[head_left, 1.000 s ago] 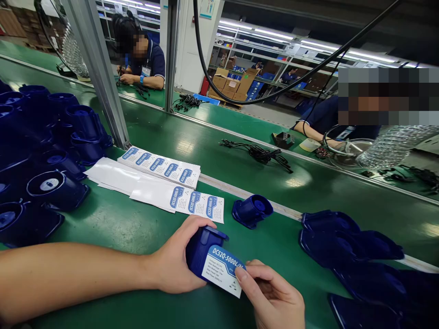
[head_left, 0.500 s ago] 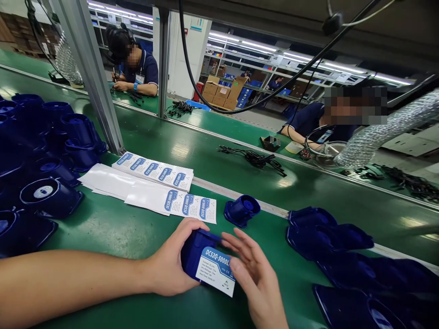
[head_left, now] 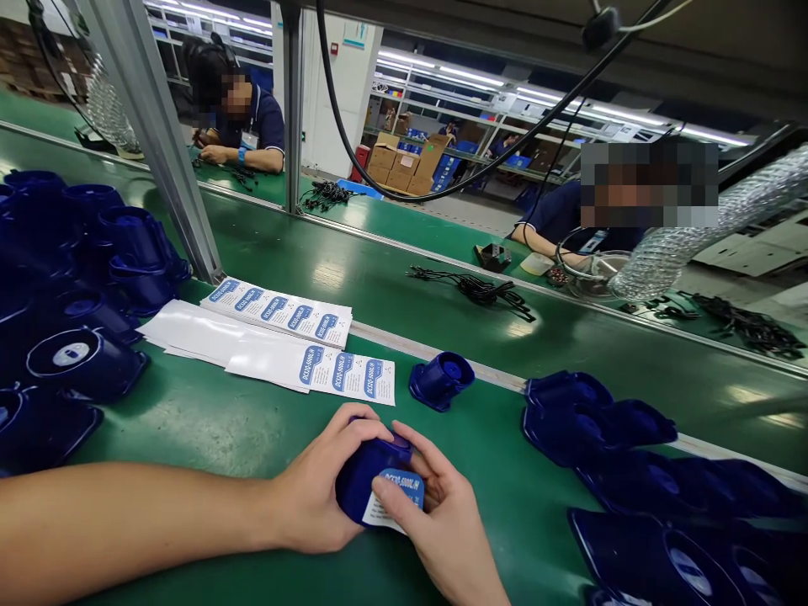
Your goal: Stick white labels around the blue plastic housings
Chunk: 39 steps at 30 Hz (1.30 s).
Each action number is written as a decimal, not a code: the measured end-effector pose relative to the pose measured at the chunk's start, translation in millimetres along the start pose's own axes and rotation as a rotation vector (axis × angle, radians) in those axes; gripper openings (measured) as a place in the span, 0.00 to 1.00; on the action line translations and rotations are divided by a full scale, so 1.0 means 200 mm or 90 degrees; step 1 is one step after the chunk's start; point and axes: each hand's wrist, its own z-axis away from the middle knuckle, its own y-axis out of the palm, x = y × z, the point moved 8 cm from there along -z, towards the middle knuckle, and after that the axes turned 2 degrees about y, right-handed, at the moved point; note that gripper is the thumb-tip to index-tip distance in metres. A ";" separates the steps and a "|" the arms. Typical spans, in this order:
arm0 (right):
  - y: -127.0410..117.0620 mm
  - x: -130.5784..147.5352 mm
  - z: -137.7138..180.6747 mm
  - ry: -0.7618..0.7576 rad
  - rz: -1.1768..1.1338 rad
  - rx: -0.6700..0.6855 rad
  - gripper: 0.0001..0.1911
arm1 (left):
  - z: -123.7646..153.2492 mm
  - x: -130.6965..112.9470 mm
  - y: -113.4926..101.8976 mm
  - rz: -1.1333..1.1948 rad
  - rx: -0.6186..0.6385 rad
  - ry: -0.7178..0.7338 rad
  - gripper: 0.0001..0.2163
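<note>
A dark blue plastic housing [head_left: 354, 478] is held above the green bench, with my left hand [head_left: 312, 497] wrapped round its left side. Across its front lies a white and blue printed label [head_left: 405, 486], marked DC52Q-5000L/H. My right hand [head_left: 445, 522] closes on the housing from the right, its thumb pressing the label's face and its fingers curled round the far side. The lower right of the label is hidden by that thumb and hand. Just beyond my hands a smaller blue housing [head_left: 442, 380] sits on the bench.
Printed label sheets [head_left: 281, 311] and blank backing strips [head_left: 195, 332] lie ahead. Blue housings [head_left: 88, 362] are piled left, and more blue housings [head_left: 631, 480] stand right. A metal post [head_left: 151, 143] rises at left. Black cables [head_left: 480, 290] lie beyond; two co-workers sit opposite.
My right hand has moved in from the label's right edge, and its thumb now presses on the label. The housing has been turned, with its rounded side now facing me.
</note>
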 end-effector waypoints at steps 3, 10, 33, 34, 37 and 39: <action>0.01 0.01 0.03 0.004 0.058 0.004 0.44 | -0.01 0.01 -0.01 0.019 -0.016 -0.005 0.35; 0.01 0.01 0.06 0.013 0.106 0.011 0.51 | -0.01 0.03 -0.01 0.041 -0.007 0.000 0.39; 0.00 -0.08 -0.06 -0.079 -0.078 0.071 0.57 | 0.01 0.07 0.01 0.250 -0.045 -0.103 0.43; -0.03 -0.07 -0.07 -0.086 -0.047 0.039 0.55 | 0.01 0.06 0.01 0.244 -0.040 -0.099 0.39; -0.12 0.00 -0.08 -0.125 0.086 0.002 0.52 | 0.01 0.07 -0.04 0.128 -0.048 -0.126 0.33; -0.16 0.04 -0.09 -0.151 0.190 0.034 0.47 | 0.01 0.09 -0.06 0.012 -0.026 -0.152 0.37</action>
